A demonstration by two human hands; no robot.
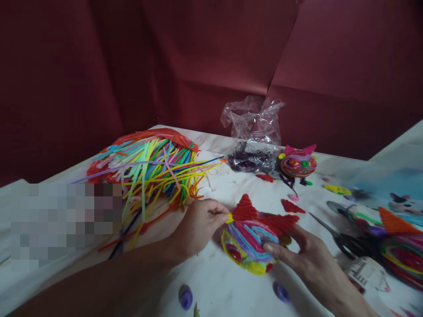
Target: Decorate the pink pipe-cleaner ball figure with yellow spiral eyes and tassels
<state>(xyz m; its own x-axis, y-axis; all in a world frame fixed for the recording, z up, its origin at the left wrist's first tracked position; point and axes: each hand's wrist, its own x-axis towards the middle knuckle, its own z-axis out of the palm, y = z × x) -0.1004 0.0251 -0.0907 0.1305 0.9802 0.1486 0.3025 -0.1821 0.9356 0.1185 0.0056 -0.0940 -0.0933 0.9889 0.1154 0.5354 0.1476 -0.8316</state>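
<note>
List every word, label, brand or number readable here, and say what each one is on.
No text can be read.
White label on the item beside the scissors, lower right: dark marks, too blurred to read.
Printed sheet at the right edge: a cartoon picture, no legible words.
Clear plastic bag: no print visible.

White-covered table (218,281) under a pipe-cleaner heap (148,167), plastic bag (253,132), scissors (343,240), purple coils (185,297)
</note>
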